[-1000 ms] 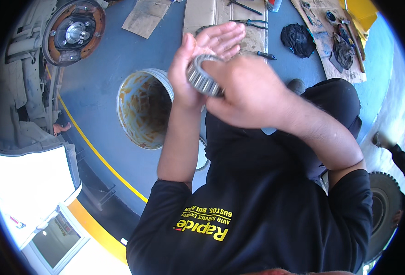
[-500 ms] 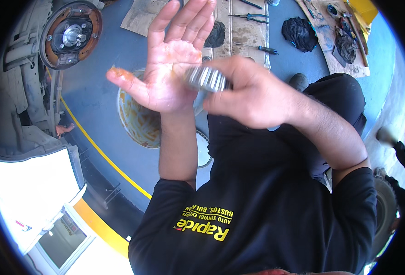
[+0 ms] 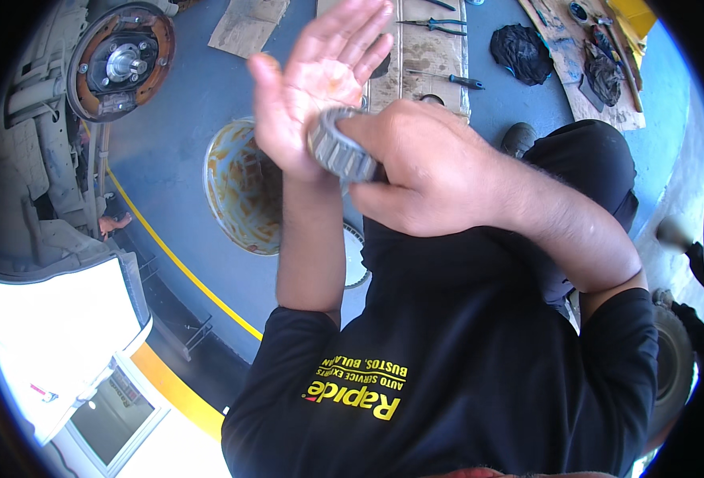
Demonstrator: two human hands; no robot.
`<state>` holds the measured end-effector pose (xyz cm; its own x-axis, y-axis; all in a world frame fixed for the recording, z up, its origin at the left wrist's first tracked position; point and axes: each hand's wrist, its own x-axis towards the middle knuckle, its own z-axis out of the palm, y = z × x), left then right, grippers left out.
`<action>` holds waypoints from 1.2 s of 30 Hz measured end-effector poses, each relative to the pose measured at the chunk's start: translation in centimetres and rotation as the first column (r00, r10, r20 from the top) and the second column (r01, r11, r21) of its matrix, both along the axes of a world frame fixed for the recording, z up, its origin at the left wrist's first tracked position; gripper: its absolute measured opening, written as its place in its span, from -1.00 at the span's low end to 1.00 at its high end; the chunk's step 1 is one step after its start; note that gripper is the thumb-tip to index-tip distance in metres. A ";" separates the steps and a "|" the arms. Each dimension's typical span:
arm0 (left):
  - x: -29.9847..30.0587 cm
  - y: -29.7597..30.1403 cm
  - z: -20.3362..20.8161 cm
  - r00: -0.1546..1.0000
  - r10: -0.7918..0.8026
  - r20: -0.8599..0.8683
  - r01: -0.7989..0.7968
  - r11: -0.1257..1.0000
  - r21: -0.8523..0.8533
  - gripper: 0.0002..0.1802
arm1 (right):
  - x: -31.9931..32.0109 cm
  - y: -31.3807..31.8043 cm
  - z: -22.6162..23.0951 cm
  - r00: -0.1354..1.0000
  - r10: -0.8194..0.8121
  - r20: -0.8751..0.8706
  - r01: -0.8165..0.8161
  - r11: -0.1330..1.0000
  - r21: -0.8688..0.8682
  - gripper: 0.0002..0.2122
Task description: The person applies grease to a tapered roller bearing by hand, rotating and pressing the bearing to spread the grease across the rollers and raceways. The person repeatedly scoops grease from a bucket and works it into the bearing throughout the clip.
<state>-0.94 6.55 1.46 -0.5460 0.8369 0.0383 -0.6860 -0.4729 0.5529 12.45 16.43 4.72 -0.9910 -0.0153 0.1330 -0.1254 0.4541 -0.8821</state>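
My left hand (image 3: 308,99) is raised palm up, its fingers stretched out and blurred. Yellowish-brown grease smears its palm and thumb tip. Gripped in my right hand (image 3: 436,167) is a metal roller bearing (image 3: 344,153), with a finger at its bore and the thumb below. The bearing's edge meets the heel of my left palm, where the exact contact is partly hidden. Below my left wrist stands a round container (image 3: 223,195) with brownish grease streaked over its inner wall. A pale round item with a toothed rim (image 3: 355,255) shows partly beside my left forearm.
At upper left is a drum brake assembly (image 3: 121,64) on a vehicle's underside. Pliers (image 3: 433,26) and a screwdriver (image 3: 455,80) lie on stained cardboard (image 3: 416,62). A crumpled black cloth (image 3: 521,56) is to the right, near another tool-covered cardboard sheet (image 3: 557,65).
My left hand has turned, its thumb swinging up and to the right. The bearing has tilted in my right hand, showing its ring and bore, and sits slightly lower and left.
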 end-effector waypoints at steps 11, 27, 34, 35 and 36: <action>0.3 -0.6 -0.2 0.879 0.214 -0.426 -0.161 0.974 0.158 0.14 | -0.6 0.8 -0.6 0.928 0.235 0.290 0.084 0.625 -0.776 -0.88; -1.1 -0.6 -1.8 0.883 0.113 -0.457 -0.045 0.987 0.157 0.29 | -0.6 0.6 -0.4 0.980 0.018 0.198 0.038 0.961 -0.274 -0.81; -0.8 0.0 -0.7 0.833 0.112 -0.541 -0.033 0.988 0.154 0.35 | -1.1 1.7 -0.1 0.948 0.183 0.262 -0.023 0.856 -0.516 -0.84; -0.7 -0.1 -0.7 0.852 0.133 -0.506 -0.057 0.985 0.163 0.36 | -1.1 2.2 -0.3 0.925 0.280 0.258 -0.030 0.730 -0.683 -0.85; -0.5 -0.1 -0.7 0.869 0.148 -0.471 -0.077 0.983 0.167 0.37 | -1.2 1.9 -0.4 0.957 0.203 0.207 -0.020 0.758 -0.652 -0.85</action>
